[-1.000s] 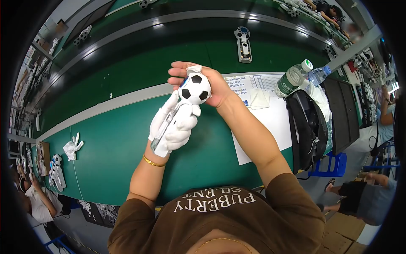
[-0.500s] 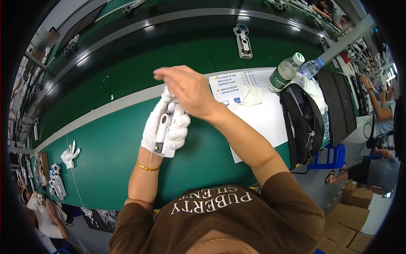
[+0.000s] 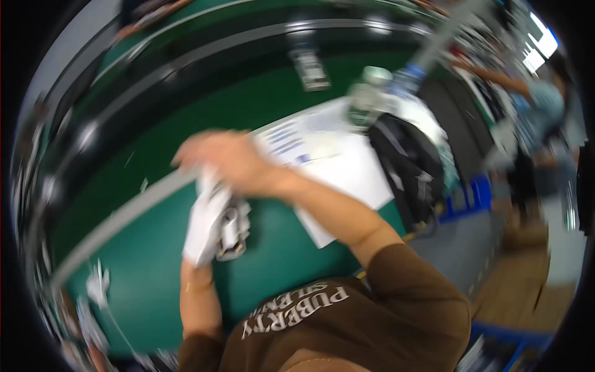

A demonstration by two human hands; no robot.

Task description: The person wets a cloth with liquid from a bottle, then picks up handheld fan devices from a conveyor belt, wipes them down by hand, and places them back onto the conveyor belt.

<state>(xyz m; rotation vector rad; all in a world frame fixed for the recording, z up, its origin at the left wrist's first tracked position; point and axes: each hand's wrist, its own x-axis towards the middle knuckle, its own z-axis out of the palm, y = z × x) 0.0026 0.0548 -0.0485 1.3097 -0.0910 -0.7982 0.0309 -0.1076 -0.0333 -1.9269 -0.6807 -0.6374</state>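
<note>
My left hand (image 3: 207,226), in a white glove, is wrapped round a long white plastic device housing (image 3: 232,234). Dark parts and a pale inner piece show along the housing's open face. My bare right hand (image 3: 226,158) lies across the upper end of the housing and hides it. Motion blur smears its fingers, so their grip cannot be made out. Both hands are over the green table (image 3: 145,248), near its far edge.
Another white device (image 3: 311,69) lies on the green belt beyond the metal edge. On the right are a printed sheet (image 3: 347,173), a plastic bottle (image 3: 367,99) and a black bag (image 3: 406,161). A loose white glove (image 3: 98,284) lies at the left. A person (image 3: 539,102) works at the far right.
The whole view has swung and blurred. Both hands, with the housing, now appear lower and further left. My right hand still covers the housing's upper end.
</note>
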